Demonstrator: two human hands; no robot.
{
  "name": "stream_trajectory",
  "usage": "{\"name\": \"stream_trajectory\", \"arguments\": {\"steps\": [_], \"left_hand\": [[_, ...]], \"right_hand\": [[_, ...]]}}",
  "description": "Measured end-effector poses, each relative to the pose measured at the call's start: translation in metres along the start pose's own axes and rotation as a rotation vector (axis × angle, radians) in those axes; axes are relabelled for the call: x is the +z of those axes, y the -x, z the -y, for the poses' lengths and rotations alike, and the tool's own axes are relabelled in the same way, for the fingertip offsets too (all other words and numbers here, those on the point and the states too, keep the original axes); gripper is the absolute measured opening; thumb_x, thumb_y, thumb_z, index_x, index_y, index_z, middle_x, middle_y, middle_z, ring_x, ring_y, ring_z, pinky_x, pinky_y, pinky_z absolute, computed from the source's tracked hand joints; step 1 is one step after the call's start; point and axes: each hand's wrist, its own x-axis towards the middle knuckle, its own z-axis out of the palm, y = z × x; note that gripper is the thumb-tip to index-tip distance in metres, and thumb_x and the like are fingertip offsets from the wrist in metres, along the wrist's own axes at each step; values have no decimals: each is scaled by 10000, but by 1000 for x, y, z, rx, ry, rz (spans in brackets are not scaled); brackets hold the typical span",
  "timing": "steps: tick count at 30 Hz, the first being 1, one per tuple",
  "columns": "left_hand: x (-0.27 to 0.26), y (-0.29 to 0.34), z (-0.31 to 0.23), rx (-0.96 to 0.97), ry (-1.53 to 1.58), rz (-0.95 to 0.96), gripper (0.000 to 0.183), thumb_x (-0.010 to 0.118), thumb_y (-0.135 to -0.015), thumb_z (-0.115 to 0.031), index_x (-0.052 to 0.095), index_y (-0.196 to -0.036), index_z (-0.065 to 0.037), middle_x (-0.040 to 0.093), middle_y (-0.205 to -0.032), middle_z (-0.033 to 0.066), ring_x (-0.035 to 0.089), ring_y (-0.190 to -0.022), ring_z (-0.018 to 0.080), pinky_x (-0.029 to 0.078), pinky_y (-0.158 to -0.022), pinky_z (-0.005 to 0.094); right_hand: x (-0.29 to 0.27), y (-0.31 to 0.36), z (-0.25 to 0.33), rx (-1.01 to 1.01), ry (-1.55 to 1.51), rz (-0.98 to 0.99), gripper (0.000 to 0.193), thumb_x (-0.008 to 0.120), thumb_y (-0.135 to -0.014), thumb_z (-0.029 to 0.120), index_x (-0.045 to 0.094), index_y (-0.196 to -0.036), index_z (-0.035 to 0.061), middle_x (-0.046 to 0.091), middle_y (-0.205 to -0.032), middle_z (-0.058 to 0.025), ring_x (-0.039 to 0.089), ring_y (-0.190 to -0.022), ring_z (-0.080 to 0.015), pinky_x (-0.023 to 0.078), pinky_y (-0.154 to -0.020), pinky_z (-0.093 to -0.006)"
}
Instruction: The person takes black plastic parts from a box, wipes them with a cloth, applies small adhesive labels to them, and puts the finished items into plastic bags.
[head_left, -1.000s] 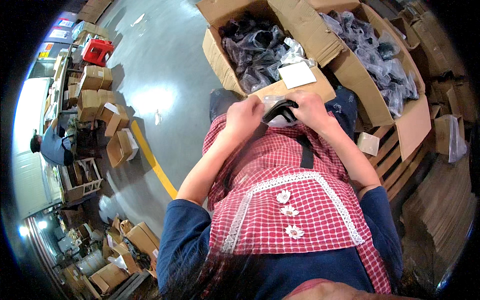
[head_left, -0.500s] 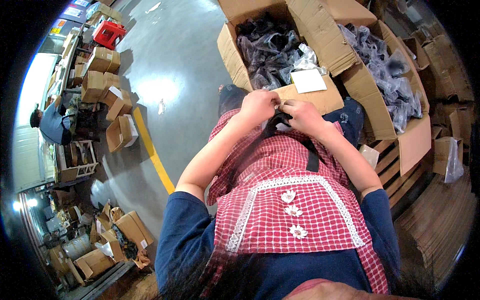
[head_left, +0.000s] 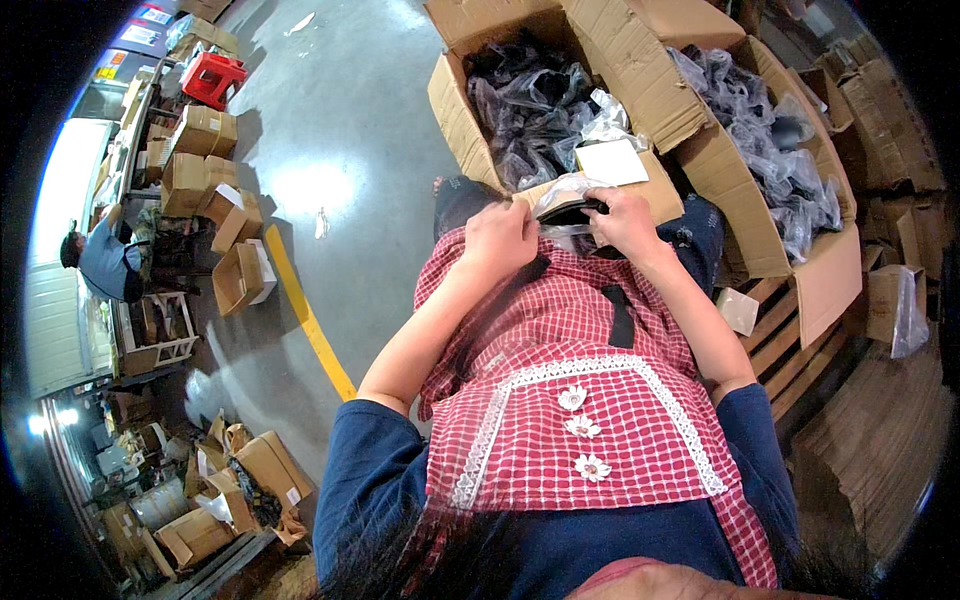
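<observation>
Over my lap, a black curved piece point(head_left: 572, 211) lies between my hands together with a clear plastic bag point(head_left: 570, 187). My right hand point(head_left: 622, 222) pinches the right end of the black piece. At the bag's left edge my left hand point(head_left: 502, 238) is closed, its fingertips turned inward and mostly hidden; it appears to grip the plastic. Just beyond my hands stands an open cardboard box point(head_left: 462, 125) filled with dark items in clear bags point(head_left: 530, 95). A white square card point(head_left: 612, 163) rests on its near flap.
A second open carton point(head_left: 735, 205) of bagged dark parts stands at right, by a wooden pallet point(head_left: 785, 335) and stacked flat cardboard point(head_left: 870, 430). Across a yellow floor line point(head_left: 310, 320), cartons point(head_left: 240, 270) and a red stool point(head_left: 212, 80) stand. Another person point(head_left: 105, 262) works at far left.
My hands have moved apart, the left one leftward and nearer me, the right one to the right. The black piece and the clear bag now show between them.
</observation>
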Motion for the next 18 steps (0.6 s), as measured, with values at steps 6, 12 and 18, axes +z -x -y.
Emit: {"name": "stream_trajectory", "arguments": {"steps": [6,12,18], "left_hand": [[-12,7,-8,-99,297,203,202,646,-825,-225,642,-841,-24,666,-727,174,673,-698,326,522,-641,416],[-38,12,-12,-169,461,294,198,649,-807,-225,659,-830,-29,657,-735,175,667,-671,312,507,-635,393],[-50,18,0,-179,291,197,190,634,-795,-218,644,-790,-28,642,-710,167,649,-673,331,501,-638,409]], "right_hand": [[12,-4,-7,-31,-89,55,312,671,-765,149,728,-1065,90,701,-942,-213,683,-875,-384,539,-777,-443],[26,-11,-10,-18,-249,149,320,658,-723,128,729,-1034,98,698,-887,-214,688,-833,-377,545,-753,-434],[30,-15,-10,-79,-162,191,311,677,-714,184,748,-1010,121,705,-878,-193,695,-818,-349,549,-744,-424]]}}
